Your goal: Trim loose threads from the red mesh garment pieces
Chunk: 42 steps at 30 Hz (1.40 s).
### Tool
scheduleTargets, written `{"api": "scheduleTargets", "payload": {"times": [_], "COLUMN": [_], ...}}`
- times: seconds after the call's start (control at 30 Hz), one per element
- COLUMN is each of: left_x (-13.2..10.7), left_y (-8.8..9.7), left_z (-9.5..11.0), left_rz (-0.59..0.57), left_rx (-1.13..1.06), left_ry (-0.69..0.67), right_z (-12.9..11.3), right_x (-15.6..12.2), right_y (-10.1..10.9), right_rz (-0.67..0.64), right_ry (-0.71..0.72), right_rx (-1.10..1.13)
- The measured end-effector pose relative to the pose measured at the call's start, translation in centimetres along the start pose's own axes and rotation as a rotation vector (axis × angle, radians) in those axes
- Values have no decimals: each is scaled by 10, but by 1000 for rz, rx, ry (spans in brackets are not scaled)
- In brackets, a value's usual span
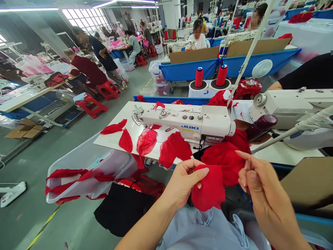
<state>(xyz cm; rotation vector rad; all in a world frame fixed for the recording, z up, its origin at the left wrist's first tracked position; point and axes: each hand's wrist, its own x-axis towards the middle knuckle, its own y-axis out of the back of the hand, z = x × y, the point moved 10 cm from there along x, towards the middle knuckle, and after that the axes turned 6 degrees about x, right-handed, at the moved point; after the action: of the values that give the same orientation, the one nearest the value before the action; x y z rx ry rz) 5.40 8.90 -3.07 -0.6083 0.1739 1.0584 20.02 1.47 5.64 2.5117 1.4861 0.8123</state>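
Note:
My left hand (186, 182) pinches a small red fabric piece (209, 191) between thumb and fingers, in front of my lap. To the right of it, my right hand (262, 184) is raised apart from the piece. Its index finger points outward, the other fingers are bent near the thumb, and I see nothing in it. Beyond my hands stands a white sewing machine (179, 119) on a white table. Red fabric pieces (173, 149) lie along the table's front, some near the needle end. A heap of red fabric (221, 159) sits at the table's right, behind my hands.
A clear plastic bin (78, 177) with red strips over its rim stands at left, beside black cloth (122, 208). Two red thread cones (199, 77) stand behind the machine. A pale pole (251, 57) rises at right, near another sewing machine (291, 104). Other people sit farther off.

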Motion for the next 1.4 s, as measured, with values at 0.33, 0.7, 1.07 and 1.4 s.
{"api": "scheduleTargets", "payload": {"times": [0.33,0.7,1.07,1.4], "left_x": [-2,-7,-10,-7], "left_y": [-10,-7,-12,-11], "left_z": [-1,7,10,4], "left_rz": [-43,-24,-68,-86], "left_rx": [6,88,53,-13], "left_ry": [-26,-115,-127,-49], "right_z": [-18,-15,-29,-27], "right_x": [-28,-33,-19,-18], "right_y": [-25,-29,-24,-29], "right_rz": [-212,-296,-147,-259], "right_ry": [339,369,230,246], "right_rx": [-368,-427,-41,-39]}}
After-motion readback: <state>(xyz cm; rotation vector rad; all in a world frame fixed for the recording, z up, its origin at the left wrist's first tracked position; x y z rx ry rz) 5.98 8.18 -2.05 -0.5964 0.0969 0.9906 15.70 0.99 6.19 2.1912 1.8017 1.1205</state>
